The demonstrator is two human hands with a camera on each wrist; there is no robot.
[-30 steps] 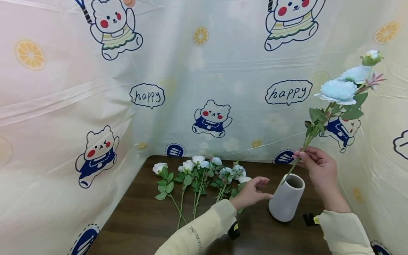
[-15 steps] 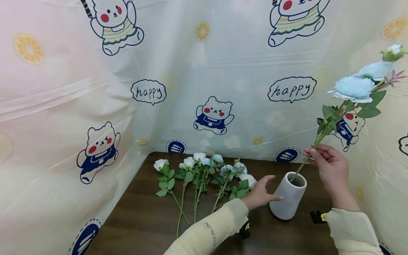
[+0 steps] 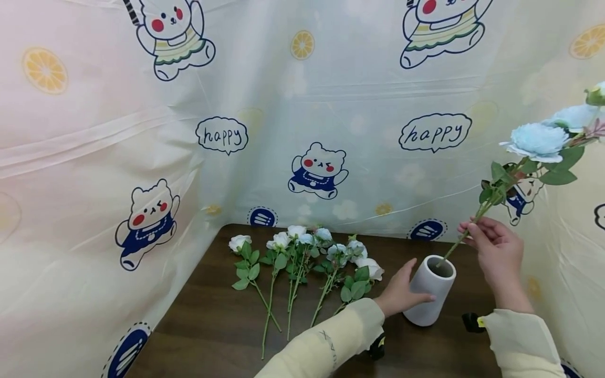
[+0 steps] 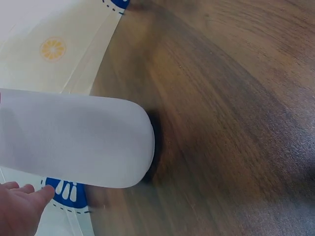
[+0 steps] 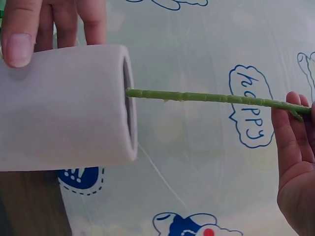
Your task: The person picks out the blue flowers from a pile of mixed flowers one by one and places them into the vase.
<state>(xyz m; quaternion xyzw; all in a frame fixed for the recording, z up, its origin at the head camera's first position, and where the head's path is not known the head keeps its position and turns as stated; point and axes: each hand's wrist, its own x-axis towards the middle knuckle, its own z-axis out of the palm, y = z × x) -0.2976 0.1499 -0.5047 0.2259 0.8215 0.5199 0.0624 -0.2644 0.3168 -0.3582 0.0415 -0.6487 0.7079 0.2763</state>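
A white tapered vase (image 3: 430,289) stands on the dark wooden table, its round mouth facing up. Over that mouth my right hand (image 3: 501,252) pinches the stem of a pale blue flower (image 3: 539,142) between thumb and fingers. The flower leans to the right, with leaves, a second bloom and a bud partly cut off by the frame edge. In the right wrist view the lower tip of the green stem (image 5: 197,97) is right at the vase's opening. My left hand (image 3: 402,294) is spread around the vase's left side, thumb in front, fingers straight behind.
Several white and pale blue flowers (image 3: 279,241) with green leaves lie in a row on the table (image 3: 203,325), left of the vase. Behind and beside the table hangs a printed cloth (image 3: 264,173) with bears and orange slices.
The flower and right hand have moved right, and the stem's tip has gone from the vase's rim into its mouth. My left hand has moved right, up to the vase's side.
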